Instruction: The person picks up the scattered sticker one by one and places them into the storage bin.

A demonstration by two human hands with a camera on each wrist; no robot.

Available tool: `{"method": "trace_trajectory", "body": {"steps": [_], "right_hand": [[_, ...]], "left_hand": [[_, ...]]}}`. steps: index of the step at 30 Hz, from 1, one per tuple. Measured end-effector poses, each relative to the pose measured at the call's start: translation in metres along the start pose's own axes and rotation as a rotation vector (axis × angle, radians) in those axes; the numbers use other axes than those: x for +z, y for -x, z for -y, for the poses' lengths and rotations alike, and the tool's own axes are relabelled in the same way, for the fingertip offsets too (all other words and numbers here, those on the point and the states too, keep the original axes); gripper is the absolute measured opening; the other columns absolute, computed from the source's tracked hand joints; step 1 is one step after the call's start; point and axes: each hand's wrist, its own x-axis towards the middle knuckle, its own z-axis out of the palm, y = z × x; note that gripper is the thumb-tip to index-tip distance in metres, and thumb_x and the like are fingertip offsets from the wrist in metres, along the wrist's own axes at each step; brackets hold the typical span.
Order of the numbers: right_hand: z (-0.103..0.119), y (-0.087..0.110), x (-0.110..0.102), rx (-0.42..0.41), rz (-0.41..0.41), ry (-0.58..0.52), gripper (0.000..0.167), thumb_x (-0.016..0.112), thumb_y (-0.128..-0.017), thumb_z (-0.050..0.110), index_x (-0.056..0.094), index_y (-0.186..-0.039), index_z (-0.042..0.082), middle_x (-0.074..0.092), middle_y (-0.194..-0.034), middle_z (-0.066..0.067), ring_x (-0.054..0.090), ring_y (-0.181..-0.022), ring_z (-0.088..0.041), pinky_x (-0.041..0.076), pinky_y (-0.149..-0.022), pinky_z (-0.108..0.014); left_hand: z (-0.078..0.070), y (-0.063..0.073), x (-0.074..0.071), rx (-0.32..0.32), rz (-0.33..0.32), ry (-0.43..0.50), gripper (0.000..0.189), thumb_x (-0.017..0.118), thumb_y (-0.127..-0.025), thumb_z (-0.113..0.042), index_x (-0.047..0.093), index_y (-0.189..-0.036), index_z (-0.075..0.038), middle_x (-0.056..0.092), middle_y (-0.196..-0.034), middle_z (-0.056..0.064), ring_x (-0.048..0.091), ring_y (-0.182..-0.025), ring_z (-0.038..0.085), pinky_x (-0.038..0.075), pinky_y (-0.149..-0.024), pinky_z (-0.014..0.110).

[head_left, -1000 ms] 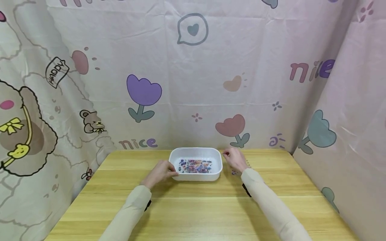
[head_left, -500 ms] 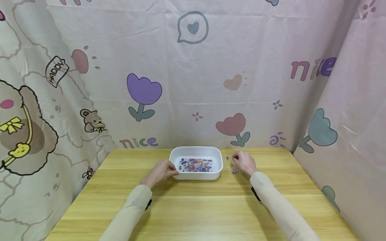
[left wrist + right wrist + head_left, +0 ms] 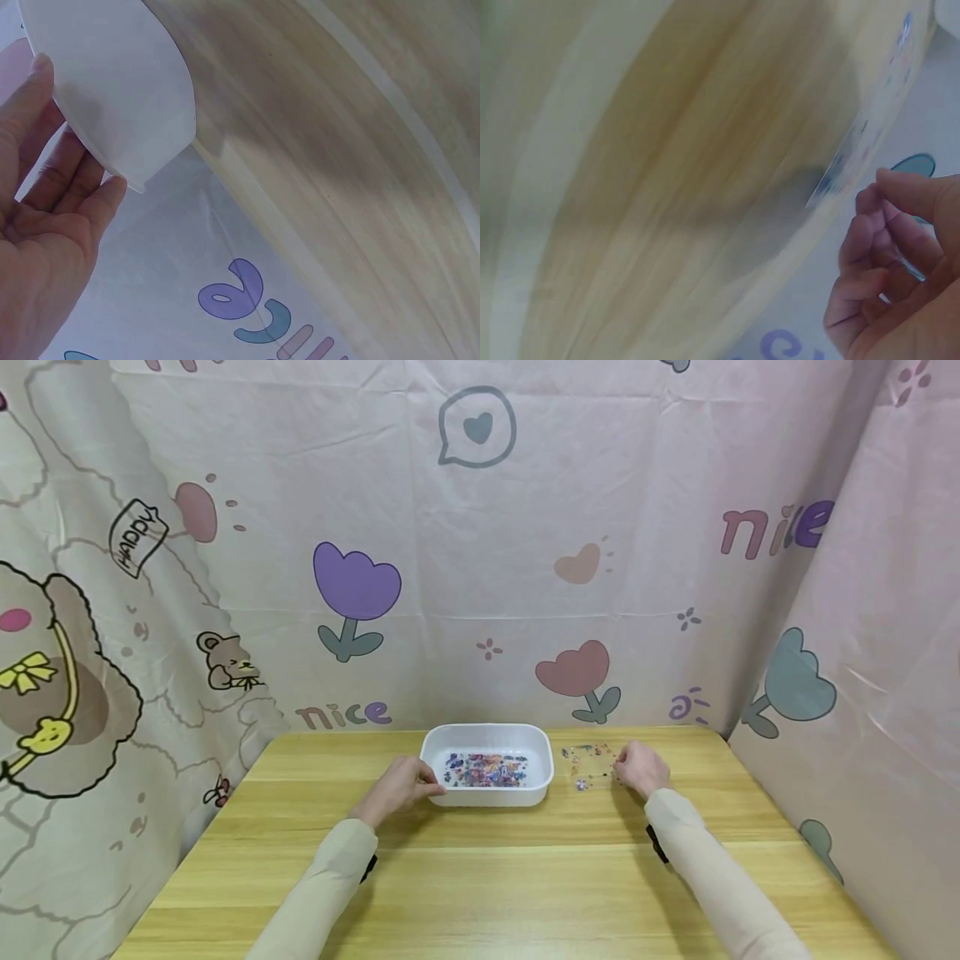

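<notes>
At the left front corner of a white plastic tub [image 3: 487, 797], my left hand [image 3: 400, 785] grips the rim. The left wrist view shows thumb and fingers at the tub's edge [image 3: 131, 97]. Many small multicoloured pieces [image 3: 491, 770] lie spread on the tub's floor. To its right, a clear square sheet [image 3: 592, 763] lies flat, with coloured bits mostly along its edges. My right hand [image 3: 643, 768] is at the sheet's right side, fingers curled and thumb close to the forefinger. I cannot tell whether a tiny piece is between those fingertips.
One purple piece [image 3: 582, 785] sits at the sheet's lower left corner. The wooden table [image 3: 480, 885] extends toward me, and a printed cloth [image 3: 465, 527] hangs along its back and sides.
My right hand has moved right, from the tub's right rim across the clear sheet to its right side, uncovering the sheet. My left hand stays on the tub.
</notes>
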Motion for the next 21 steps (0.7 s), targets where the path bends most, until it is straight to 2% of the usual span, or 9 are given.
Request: {"method": "trace_trajectory", "body": {"steps": [4,7,9,13,17,21], "right_hand": [[-0.0071,0.0036,-0.0025,0.078,0.016,0.019,0.032,0.071,-0.087,0.029,0.060,-0.069,0.005,0.055,-0.063,-0.003,0.046,-0.056,-0.014,0.037,-0.050,-0.028],[-0.0084,0.0055,-0.0024,0.118,0.046,0.031,0.046,0.073,-0.085,0.041,0.048,-0.062,0.010,0.042,-0.058,-0.002,0.038,-0.053,-0.013,0.031,-0.049,-0.026],[-0.0080,0.0066,-0.0020,0.133,0.055,0.041,0.047,0.073,-0.083,0.046,0.048,-0.064,0.011,0.044,-0.060,-0.003,0.040,-0.055,-0.014,0.032,-0.050,-0.027],[-0.0064,0.0076,-0.0014,0.142,0.058,0.065,0.049,0.076,-0.079,0.050,0.057,-0.076,0.004,0.054,-0.070,-0.010,0.047,-0.061,-0.020,0.037,-0.054,-0.030],[-0.0058,0.0076,-0.0011,0.135,0.035,0.083,0.052,0.079,-0.078,0.048,0.061,-0.089,0.000,0.060,-0.078,-0.015,0.052,-0.067,-0.024,0.041,-0.056,-0.033],[-0.0045,0.0072,-0.0002,0.137,0.019,0.072,0.052,0.081,-0.076,0.045,0.062,-0.092,-0.001,0.061,-0.079,-0.015,0.052,-0.067,-0.024,0.042,-0.056,-0.033]], "left_hand": [[-0.0002,-0.0001,-0.0001,-0.004,0.007,0.000,0.011,0.080,-0.080,-0.020,0.076,-0.078,-0.010,0.073,-0.075,0.000,0.055,-0.067,0.010,0.046,-0.062,0.022],[-0.0001,-0.0004,0.0000,-0.005,0.009,0.005,0.010,0.080,-0.080,-0.020,0.077,-0.078,-0.010,0.073,-0.075,0.000,0.055,-0.068,0.009,0.046,-0.062,0.021],[0.0001,-0.0005,0.0001,0.000,0.006,0.004,0.010,0.080,-0.080,-0.019,0.077,-0.078,-0.010,0.074,-0.075,0.000,0.055,-0.068,0.009,0.046,-0.062,0.021],[-0.0005,0.0003,0.0000,0.011,0.004,-0.002,0.011,0.080,-0.080,-0.020,0.077,-0.077,-0.010,0.074,-0.075,0.000,0.055,-0.067,0.009,0.045,-0.062,0.021],[-0.0009,0.0004,0.0002,0.013,0.003,0.000,0.011,0.080,-0.080,-0.020,0.077,-0.077,-0.009,0.074,-0.075,0.000,0.055,-0.067,0.009,0.045,-0.063,0.021],[-0.0014,-0.0001,0.0003,0.006,-0.002,0.003,0.010,0.080,-0.080,-0.019,0.077,-0.078,-0.009,0.074,-0.075,0.000,0.056,-0.068,0.009,0.047,-0.064,0.022]]}}
